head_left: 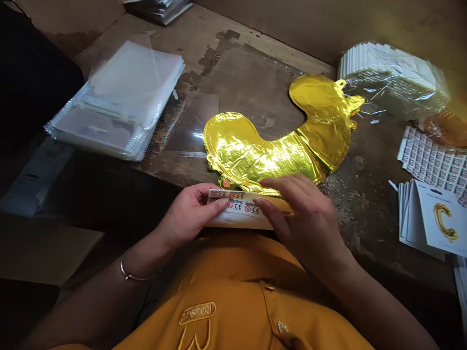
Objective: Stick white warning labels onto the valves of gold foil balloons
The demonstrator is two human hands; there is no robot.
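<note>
Pinching CE-marked card in left hand, right hand resting spread across its right end, grip unclear; gold foil balloon lying just beyond, long axis angling toward upper right.

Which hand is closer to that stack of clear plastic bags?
Left. The left hand is in front of the clear plastic bags and off to their right; the right hand is farther right, past the left hand.

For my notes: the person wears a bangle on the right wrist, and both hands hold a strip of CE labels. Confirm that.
Not right: the bangle is on the left wrist, not the right, as the head view shows. The left hand and right hand do hold the strip of CE labels.
</note>
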